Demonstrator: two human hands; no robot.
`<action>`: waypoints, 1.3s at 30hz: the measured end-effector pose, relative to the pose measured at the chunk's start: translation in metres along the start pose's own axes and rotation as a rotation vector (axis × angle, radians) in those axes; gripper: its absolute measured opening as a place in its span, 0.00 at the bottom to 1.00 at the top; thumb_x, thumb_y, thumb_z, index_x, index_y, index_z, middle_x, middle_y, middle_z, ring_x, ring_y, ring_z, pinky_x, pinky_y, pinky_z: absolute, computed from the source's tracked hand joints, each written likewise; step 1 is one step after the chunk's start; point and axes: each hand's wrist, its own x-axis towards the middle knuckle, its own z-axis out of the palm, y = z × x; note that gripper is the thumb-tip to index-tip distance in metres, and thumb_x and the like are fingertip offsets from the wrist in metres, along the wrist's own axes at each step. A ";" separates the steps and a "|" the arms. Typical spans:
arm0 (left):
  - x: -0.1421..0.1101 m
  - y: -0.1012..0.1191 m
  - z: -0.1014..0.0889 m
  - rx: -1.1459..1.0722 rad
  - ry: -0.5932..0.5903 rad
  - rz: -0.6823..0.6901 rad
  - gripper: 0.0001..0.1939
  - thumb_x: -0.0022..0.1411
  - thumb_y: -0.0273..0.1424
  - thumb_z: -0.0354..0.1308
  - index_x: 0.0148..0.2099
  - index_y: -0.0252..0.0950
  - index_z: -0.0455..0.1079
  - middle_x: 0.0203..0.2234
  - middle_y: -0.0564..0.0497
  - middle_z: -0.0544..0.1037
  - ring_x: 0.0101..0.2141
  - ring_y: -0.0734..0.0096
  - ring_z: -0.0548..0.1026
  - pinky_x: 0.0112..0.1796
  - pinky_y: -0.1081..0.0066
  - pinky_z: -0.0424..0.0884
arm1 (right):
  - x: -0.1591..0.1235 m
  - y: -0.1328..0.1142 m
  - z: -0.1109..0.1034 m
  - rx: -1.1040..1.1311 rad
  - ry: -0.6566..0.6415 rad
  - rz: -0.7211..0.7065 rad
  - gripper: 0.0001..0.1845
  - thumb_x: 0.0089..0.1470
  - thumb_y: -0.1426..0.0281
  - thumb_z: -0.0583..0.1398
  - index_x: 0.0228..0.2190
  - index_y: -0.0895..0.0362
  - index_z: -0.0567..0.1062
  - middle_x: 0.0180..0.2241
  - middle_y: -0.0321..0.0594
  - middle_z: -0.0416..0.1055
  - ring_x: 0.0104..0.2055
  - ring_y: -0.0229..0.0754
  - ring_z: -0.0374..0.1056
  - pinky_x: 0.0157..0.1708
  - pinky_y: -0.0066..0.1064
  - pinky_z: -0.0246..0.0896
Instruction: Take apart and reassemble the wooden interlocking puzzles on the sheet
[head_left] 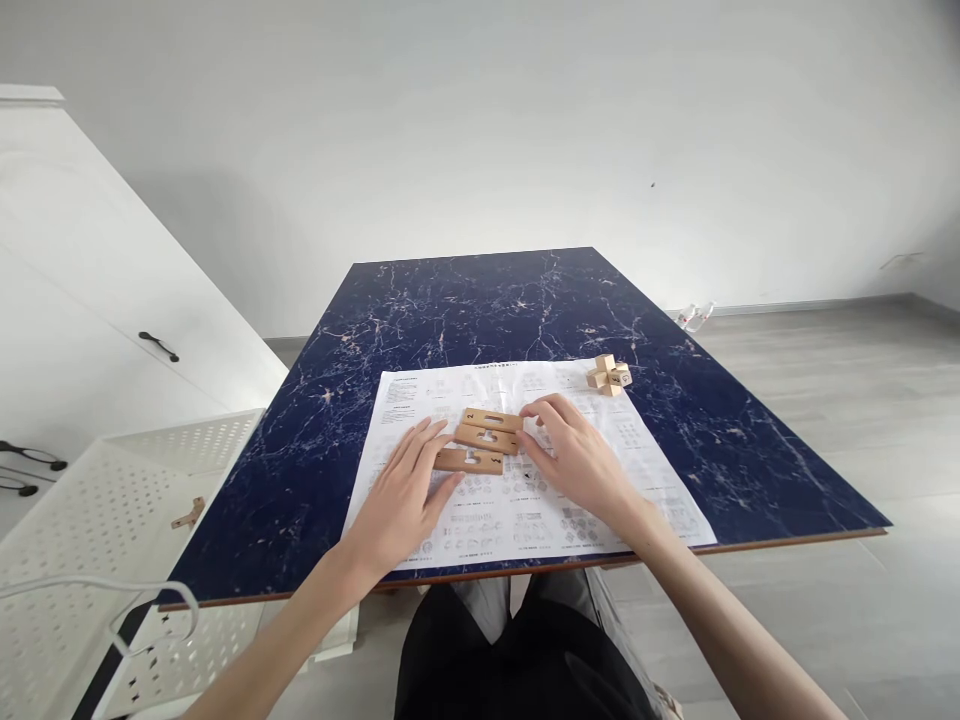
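Three flat wooden puzzle pieces with cut-out notches lie side by side on a printed sheet. The piece marked 2 (493, 419) is farthest from me, the piece marked 1 (484, 438) lies in the middle, and the piece marked 3 (486, 464) is nearest and set further left. My left hand (401, 495) has its thumb and index finger around the left end of piece 3, its other fingers stretched over the paper. At the right ends of pieces 2 and 1, my right hand (574, 455) is closed in a pinch, with index finger and thumb touching them.
The instruction sheet (480, 535) covers the near middle of the dark blue marbled table (480, 310). An assembled wooden burr puzzle (609, 376) sits at its upper right corner. On a white perforated shelf (67, 540) at left lies another wooden piece (189, 513), near a white cable (90, 582).
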 end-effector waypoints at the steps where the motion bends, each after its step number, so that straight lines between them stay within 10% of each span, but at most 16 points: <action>1: 0.001 -0.001 -0.001 -0.008 0.015 -0.002 0.21 0.80 0.45 0.51 0.67 0.44 0.66 0.71 0.44 0.68 0.74 0.46 0.60 0.69 0.43 0.65 | 0.005 0.001 0.002 0.001 -0.014 -0.012 0.11 0.73 0.66 0.55 0.52 0.53 0.72 0.54 0.52 0.73 0.53 0.56 0.74 0.42 0.43 0.72; 9: 0.007 -0.010 -0.006 -0.129 0.022 0.003 0.13 0.75 0.44 0.60 0.51 0.41 0.72 0.59 0.42 0.77 0.66 0.44 0.69 0.64 0.41 0.70 | 0.028 0.012 0.011 0.077 -0.166 0.045 0.11 0.73 0.66 0.56 0.50 0.55 0.77 0.53 0.51 0.75 0.59 0.57 0.70 0.56 0.49 0.70; 19: 0.007 -0.011 -0.014 -0.143 -0.057 -0.019 0.12 0.74 0.43 0.61 0.49 0.40 0.71 0.57 0.44 0.75 0.61 0.49 0.72 0.60 0.49 0.73 | 0.032 0.018 0.011 0.127 -0.191 0.072 0.08 0.70 0.67 0.58 0.38 0.55 0.77 0.42 0.46 0.77 0.46 0.52 0.74 0.44 0.41 0.69; 26: 0.009 -0.012 -0.023 -0.146 -0.112 0.016 0.14 0.77 0.43 0.56 0.47 0.39 0.76 0.60 0.43 0.73 0.63 0.48 0.70 0.61 0.51 0.71 | 0.010 0.006 -0.003 0.191 -0.054 0.144 0.12 0.71 0.62 0.56 0.38 0.54 0.74 0.42 0.46 0.76 0.38 0.46 0.72 0.35 0.37 0.66; 32: 0.029 0.003 -0.039 -0.516 -0.209 -0.108 0.20 0.80 0.45 0.52 0.43 0.37 0.76 0.35 0.49 0.81 0.37 0.64 0.78 0.44 0.64 0.74 | -0.018 -0.013 -0.010 0.542 0.058 0.323 0.16 0.73 0.55 0.56 0.38 0.53 0.70 0.35 0.39 0.77 0.30 0.41 0.72 0.30 0.33 0.63; 39: 0.065 0.016 -0.021 -0.877 -0.272 -0.090 0.20 0.79 0.46 0.53 0.43 0.35 0.75 0.33 0.49 0.81 0.29 0.72 0.76 0.34 0.71 0.72 | -0.023 -0.030 0.005 0.685 0.163 0.387 0.16 0.76 0.55 0.52 0.44 0.53 0.69 0.28 0.31 0.68 0.23 0.37 0.63 0.26 0.32 0.61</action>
